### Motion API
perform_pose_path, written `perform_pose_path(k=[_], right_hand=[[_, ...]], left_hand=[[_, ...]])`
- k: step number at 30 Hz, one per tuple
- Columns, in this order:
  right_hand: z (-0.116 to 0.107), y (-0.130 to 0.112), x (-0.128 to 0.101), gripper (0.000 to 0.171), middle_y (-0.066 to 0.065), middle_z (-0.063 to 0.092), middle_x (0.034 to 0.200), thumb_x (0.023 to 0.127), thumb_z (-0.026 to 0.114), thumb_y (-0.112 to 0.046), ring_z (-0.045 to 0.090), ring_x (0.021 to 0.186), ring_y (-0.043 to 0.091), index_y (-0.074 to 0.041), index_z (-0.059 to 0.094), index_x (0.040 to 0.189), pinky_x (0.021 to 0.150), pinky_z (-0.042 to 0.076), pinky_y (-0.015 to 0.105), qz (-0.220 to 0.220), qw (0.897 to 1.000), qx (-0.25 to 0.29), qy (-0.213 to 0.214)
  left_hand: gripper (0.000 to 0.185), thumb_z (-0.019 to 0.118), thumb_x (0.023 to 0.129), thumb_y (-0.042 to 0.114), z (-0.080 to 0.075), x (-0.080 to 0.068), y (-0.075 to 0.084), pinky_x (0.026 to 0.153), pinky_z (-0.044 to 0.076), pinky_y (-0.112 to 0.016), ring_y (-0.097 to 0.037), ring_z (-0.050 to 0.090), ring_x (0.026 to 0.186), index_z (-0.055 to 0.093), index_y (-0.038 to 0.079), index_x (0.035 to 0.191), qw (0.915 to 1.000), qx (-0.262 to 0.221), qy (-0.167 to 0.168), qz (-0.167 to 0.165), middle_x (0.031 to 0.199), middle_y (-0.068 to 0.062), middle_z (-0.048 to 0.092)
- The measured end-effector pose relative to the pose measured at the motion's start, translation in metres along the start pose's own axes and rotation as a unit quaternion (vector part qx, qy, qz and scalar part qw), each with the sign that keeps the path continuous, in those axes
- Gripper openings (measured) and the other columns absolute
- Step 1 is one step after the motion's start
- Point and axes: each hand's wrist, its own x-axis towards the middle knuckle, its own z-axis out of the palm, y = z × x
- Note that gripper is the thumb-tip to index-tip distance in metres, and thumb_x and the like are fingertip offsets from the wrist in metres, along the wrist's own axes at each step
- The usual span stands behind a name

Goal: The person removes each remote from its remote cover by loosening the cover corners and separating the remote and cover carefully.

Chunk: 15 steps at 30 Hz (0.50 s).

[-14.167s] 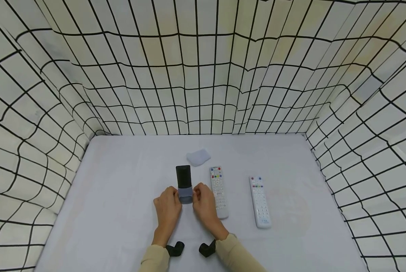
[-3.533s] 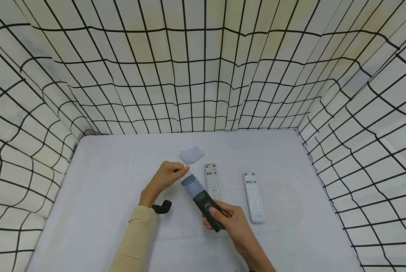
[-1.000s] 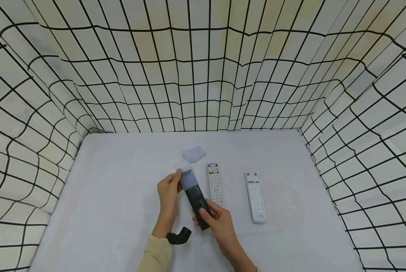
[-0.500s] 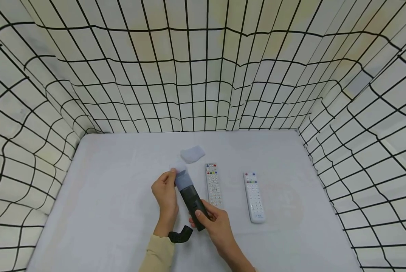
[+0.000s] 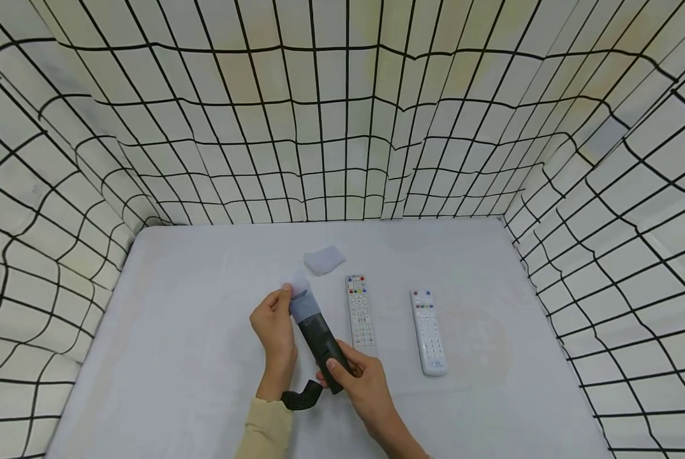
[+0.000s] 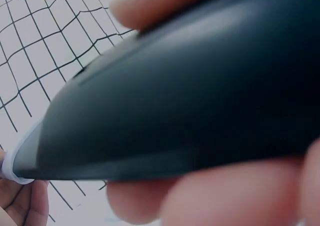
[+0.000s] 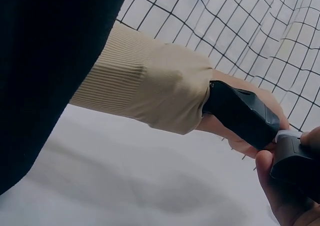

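Observation:
A black remote [image 5: 321,344] is held slanted above the table, and a translucent grey sleeve [image 5: 303,306] covers its far end. My left hand [image 5: 285,301] pinches the sleeve's upper edge. My right hand [image 5: 335,371] grips the remote's near end, thumb on top. In the left wrist view the black remote [image 6: 190,100] fills the frame, the sleeve's rim [image 6: 14,167] shows at the lower left, and blurred fingers lie above and below. The right wrist view shows the remote's end [image 7: 296,167] in my right hand, beside the left arm's beige sleeve [image 7: 150,85].
Two white remotes [image 5: 361,311] [image 5: 428,331] lie side by side to the right of my hands. A second translucent sleeve [image 5: 324,259] lies on the white table [image 5: 176,319] just beyond them. Checked cloth walls [image 5: 342,127] close in the back and both sides.
Over the last second both hands and the black remote drifted a little to the left and nearer. Earlier the remote lay on the table with the sleeve at its near end.

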Motion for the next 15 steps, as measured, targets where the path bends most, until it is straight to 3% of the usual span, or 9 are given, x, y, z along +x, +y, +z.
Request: perform_pose_path(k=[15], right_hand=[[0.0029, 0.0018, -0.0018, 0.052, 0.027, 0.074, 0.119, 0.1, 0.073, -0.023, 0.079, 0.095, 0.028, -0.006, 0.058, 0.147, 0.084, 0.062, 0.026, -0.006, 1.0, -0.022, 0.005]], left_hand=[[0.034, 0.074, 0.098, 0.019, -0.0025, 0.0029, 0.0004, 0.063, 0.042, -0.02, -0.007, 0.051, 0.07, 0.076, -0.014, 0.095, 0.9996, -0.018, 0.005, -0.021, 0.06, 0.012, 0.061]])
